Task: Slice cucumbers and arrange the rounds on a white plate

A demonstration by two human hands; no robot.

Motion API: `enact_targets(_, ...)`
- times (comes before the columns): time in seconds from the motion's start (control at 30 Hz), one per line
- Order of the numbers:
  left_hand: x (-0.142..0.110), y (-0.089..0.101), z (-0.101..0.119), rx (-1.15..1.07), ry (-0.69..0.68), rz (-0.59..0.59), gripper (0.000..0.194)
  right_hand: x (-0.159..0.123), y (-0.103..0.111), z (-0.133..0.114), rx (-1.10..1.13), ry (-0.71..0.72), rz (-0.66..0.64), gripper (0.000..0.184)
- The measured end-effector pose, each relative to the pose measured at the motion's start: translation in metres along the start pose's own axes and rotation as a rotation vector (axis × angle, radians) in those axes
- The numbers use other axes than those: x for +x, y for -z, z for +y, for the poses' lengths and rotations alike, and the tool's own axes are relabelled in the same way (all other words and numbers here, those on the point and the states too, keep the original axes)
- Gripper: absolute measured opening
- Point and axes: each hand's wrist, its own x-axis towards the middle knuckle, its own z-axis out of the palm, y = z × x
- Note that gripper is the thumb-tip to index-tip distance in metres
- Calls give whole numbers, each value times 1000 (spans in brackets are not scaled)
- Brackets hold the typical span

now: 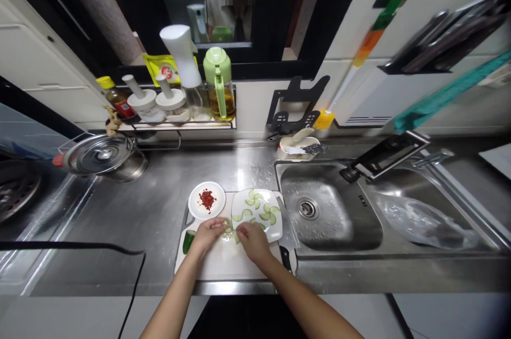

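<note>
Both my hands are over the white cutting board point(215, 270), close together at its middle. My left hand point(209, 235) has its fingertips pinched on a pale green cucumber slice point(227, 223). Opposite it, my right hand point(253, 240) pinches another slice point(236, 238), by the near left corner of a square white plate point(277, 233). Several half-round slices point(268, 215) lie on that plate in small fans. A dark green cucumber piece point(188, 242) rests left of my left hand. Behind it stands a round white plate point(193, 206) with chopped red bits point(207, 199).
A knife lies at the board's right, its black handle point(285, 259) near the front. The sink point(331, 243) adjoins on the right, with a faucet point(383, 155) and a plastic bag point(431, 222). Lidded pans point(106, 155) stand left; an oil bottle point(219, 99) is on the back rack.
</note>
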Motion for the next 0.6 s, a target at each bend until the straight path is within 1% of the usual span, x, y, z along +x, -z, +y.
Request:
enact_targets(0.07, 7, -8, 8, 73, -51, 12, 44, 4, 2, 3, 31, -73, 33, 13)
enact_targets(0.17, 18, -20, 22, 216, -115, 27, 31, 10, 6, 5, 21, -164, 77, 12)
enact_targets(0.3, 30, -34, 37, 459, -246, 34, 17, 19, 8, 7, -61, -215, 106, 8)
enact_targets(0.43, 36, -42, 44, 658, -327, 15, 13, 25, 5, 11, -93, -231, 110, 8)
enact_targets(0.6, 40, -49, 47, 808, -326, 10, 14, 27, 6, 11, -113, -249, 87, 11)
